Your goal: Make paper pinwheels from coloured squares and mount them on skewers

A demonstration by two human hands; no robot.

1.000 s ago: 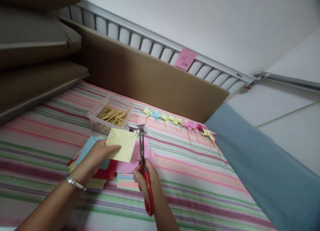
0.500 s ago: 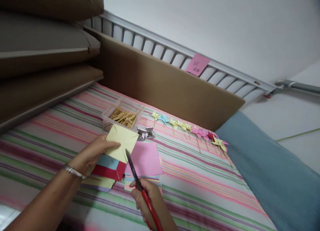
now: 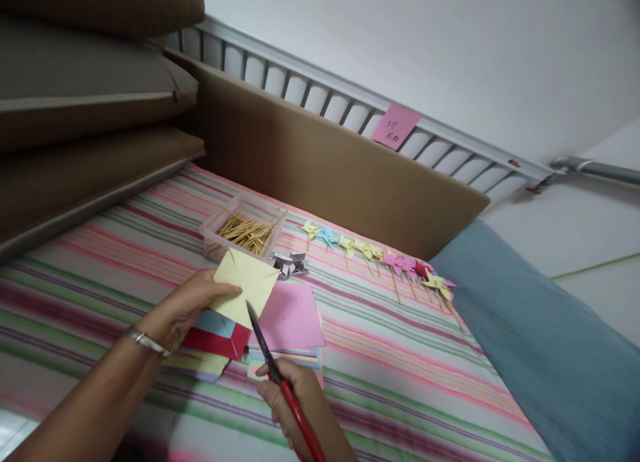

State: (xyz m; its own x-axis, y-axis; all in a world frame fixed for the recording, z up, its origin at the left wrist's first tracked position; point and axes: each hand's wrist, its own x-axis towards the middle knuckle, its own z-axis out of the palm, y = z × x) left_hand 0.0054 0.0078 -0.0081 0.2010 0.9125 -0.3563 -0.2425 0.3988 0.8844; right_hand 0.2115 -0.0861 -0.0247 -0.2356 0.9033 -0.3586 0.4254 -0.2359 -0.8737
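Observation:
Between the thumb and fingers of my left hand (image 3: pixel 193 305) is a square of yellow paper (image 3: pixel 249 277) with slits running in from its corners. My right hand (image 3: pixel 295 395) grips red-handled scissors (image 3: pixel 287 389). Their dark blades look closed, and the tip overlaps the lower part of the yellow square; I cannot tell whether it touches. Below the paper lie a pink sheet (image 3: pixel 295 319), a red sheet (image 3: pixel 213 342) and a blue sheet (image 3: pixel 219 323), with more coloured paper underneath. Several paper pinwheels (image 3: pixel 395 262) on sticks lie in a row at the back right.
A clear plastic box (image 3: pixel 213 239) of thin wooden sticks (image 3: pixel 247 232) stands behind the paper, with a small open box (image 3: pixel 290 265) beside it. A brown board (image 3: pixel 320 155) borders the striped cloth (image 3: pixel 400 369) at the back. Stacked wrapped packages (image 3: pixel 90 155) rise at left.
The scissors were upright with their blades at the square's right edge; they have swung left and lowered, their tip now over its lower part. My view has shifted, then stayed nearly still.

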